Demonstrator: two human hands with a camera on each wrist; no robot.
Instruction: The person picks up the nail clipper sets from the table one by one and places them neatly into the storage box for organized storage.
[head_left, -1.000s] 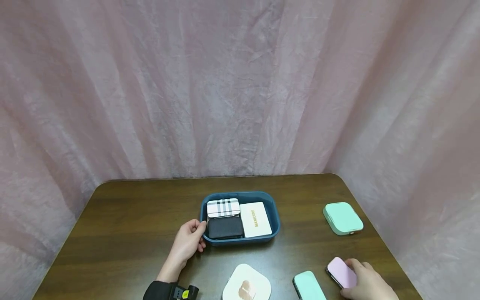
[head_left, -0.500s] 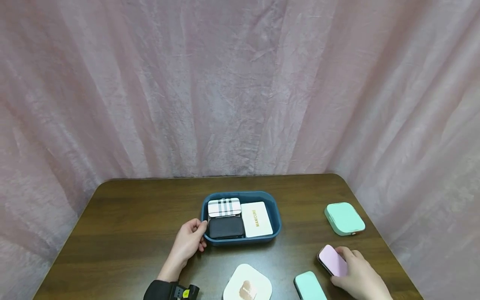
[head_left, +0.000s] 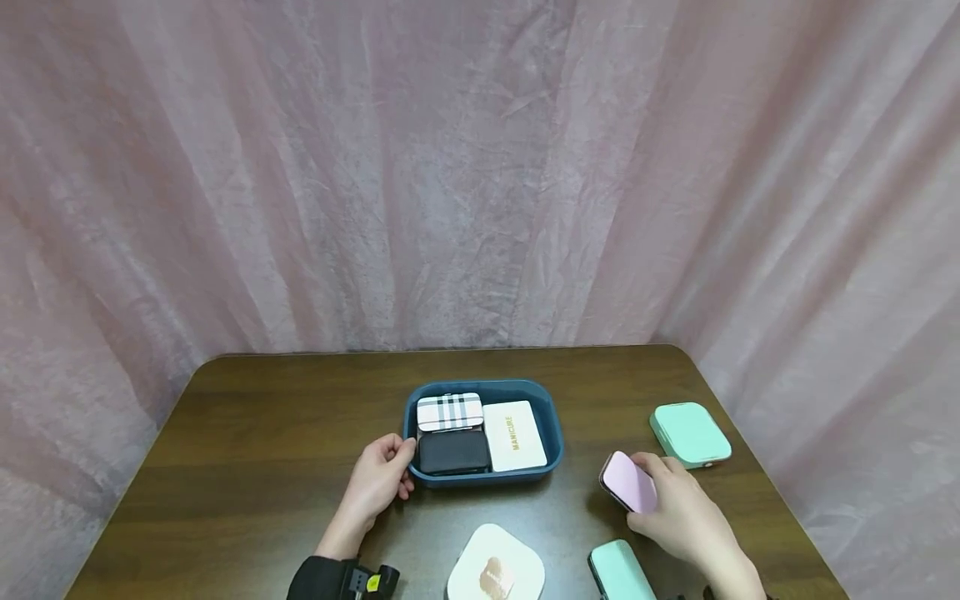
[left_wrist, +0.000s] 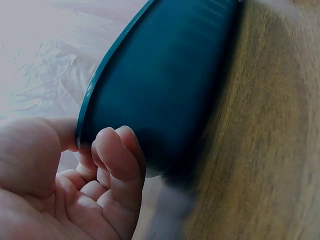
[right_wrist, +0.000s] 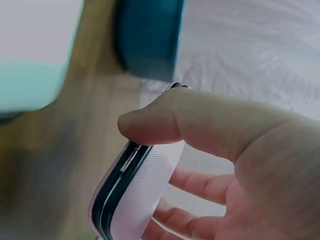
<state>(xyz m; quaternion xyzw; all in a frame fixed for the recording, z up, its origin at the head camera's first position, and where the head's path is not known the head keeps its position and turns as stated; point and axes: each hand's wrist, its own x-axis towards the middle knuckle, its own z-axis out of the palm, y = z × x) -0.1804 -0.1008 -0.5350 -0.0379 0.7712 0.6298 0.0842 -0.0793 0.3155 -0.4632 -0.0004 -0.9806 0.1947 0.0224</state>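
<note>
A blue plastic basket holds a plaid case, a black case and a white case marked MANICURE. My left hand pinches the basket's left rim between thumb and fingers; the left wrist view shows the thumb over the rim. My right hand grips a lilac hinged case by its sides, to the right of the basket. In the right wrist view the thumb lies across the case's hinge side, fingers on the far side.
A mint square case lies at the right, just beyond my right hand. Nearer the front are a mint oblong case and a white rounded case. The wooden table ends at a pink curtain.
My right hand has carried the lilac case left and away from the table's front, closer to the basket. The left hand has kept its hold on the rim.
</note>
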